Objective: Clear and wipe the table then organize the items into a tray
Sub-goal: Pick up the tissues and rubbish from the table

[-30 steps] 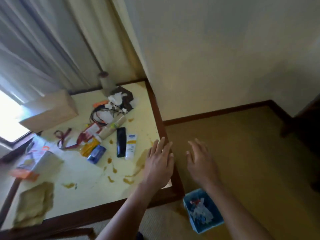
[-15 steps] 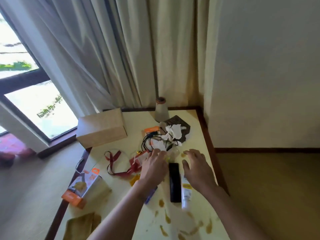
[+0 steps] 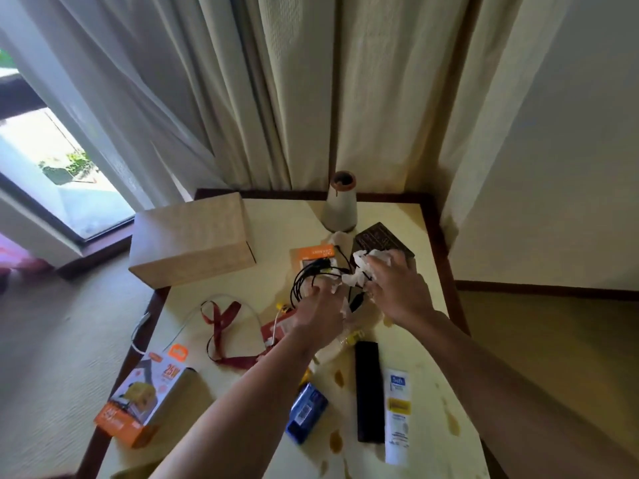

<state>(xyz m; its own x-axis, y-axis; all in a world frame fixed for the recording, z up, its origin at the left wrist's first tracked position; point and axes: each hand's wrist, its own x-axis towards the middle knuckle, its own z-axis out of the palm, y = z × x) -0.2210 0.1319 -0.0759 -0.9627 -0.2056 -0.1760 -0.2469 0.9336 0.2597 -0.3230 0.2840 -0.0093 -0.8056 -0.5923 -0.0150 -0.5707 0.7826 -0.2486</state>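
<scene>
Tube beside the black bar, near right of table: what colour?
White tube, with a blue logo patch and a yellow band. Head view shows it best.

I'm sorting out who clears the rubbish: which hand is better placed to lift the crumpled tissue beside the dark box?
Right. The right hand curls over the crumpled tissue next to the dark box; the left hand is over the black cables, farther from it.

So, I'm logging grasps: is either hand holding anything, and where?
The right hand grips crumpled tissue by its near side. The left hand is among cables; its hold cannot be told.
</scene>
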